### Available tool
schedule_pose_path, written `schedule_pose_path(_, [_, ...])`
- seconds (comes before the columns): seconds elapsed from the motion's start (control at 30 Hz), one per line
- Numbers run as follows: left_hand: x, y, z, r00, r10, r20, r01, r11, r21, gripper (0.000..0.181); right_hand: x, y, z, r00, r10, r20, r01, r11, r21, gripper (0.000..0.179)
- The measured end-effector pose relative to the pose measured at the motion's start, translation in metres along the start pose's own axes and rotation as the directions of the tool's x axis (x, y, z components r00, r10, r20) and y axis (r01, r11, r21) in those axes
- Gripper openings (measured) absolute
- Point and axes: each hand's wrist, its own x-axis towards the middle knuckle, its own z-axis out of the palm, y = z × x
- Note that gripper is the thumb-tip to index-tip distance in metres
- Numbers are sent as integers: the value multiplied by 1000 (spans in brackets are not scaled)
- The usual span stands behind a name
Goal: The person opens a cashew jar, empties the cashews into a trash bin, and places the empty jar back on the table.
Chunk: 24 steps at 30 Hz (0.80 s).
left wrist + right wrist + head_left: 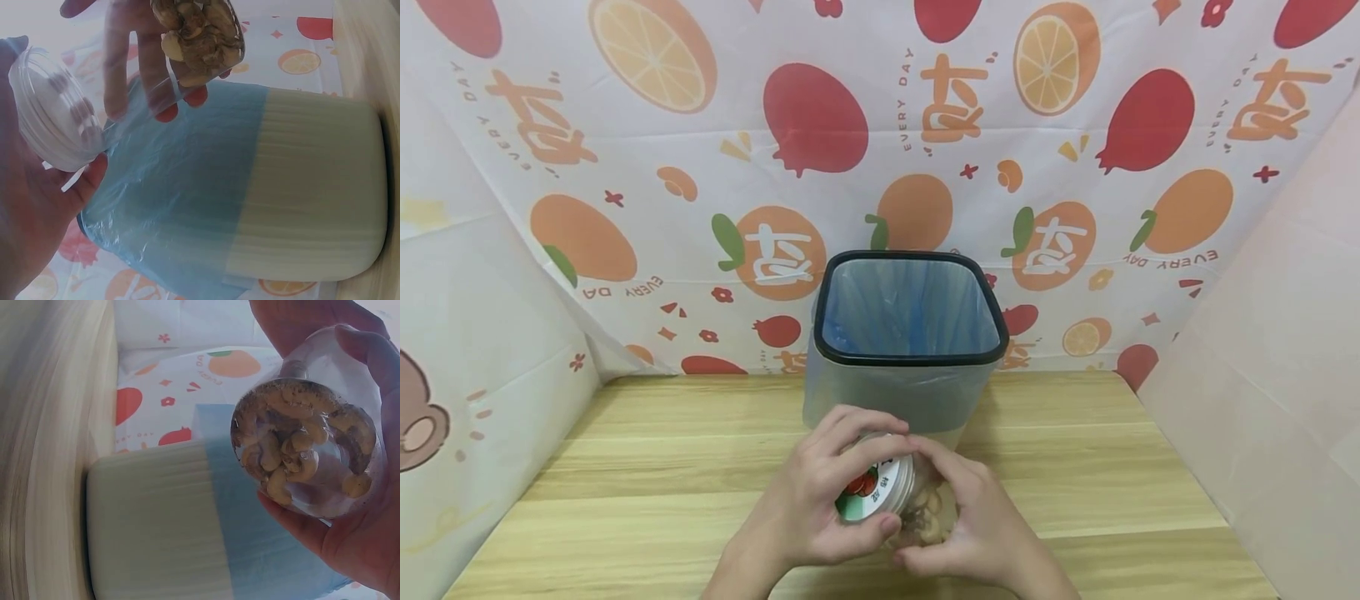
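My left hand (808, 492) grips a round screw lid (871, 492) with a white, red and green printed top, thumb and fingers around its edge. A clear plastic jar (369, 375) is held in my right hand (985, 517), its fingers spread around the body. The jar lies tilted on its side, mouth towards the lid on the left. Inside, cashew nuts (294, 444), some with brown skin, are gathered at the base end. Both hands are in front of a bin (902, 400), low in the head view, with the lid right at the jar's mouth.
The bin is pale, with a black rim (910, 361) and a blue bag (910, 304) lining it and folded over the outside. It stands on a wooden table (685, 467). Behind hangs a fruit-print cloth (700, 192); pale panels rise on both sides.
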Motion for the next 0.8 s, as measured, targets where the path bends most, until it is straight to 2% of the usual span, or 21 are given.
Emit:
schedule_pose_path(0.2, [1, 0, 1, 999, -15, -29, 16, 1000, 25, 45, 0, 0, 3, 998, -8, -59, 1, 993, -115, 94])
schedule_pose_path(0.47, [-2, 0, 3, 993, -114, -23, 114, 993, 33, 42, -1, -2, 6, 996, 21, -88, -41, 970, -239, 98])
schedule_pose_path(0.63, [-3, 0, 4, 991, -130, -25, 131, 991, 29, 42, -1, -2, 7, 995, 24, -93, -46, 968, -248, 98])
schedule_pose_path(0.8, [-2, 0, 2, 996, -94, -13, 94, 995, 31, 47, -2, 0, 5, 996, 32, -78, -48, 978, -204, 96])
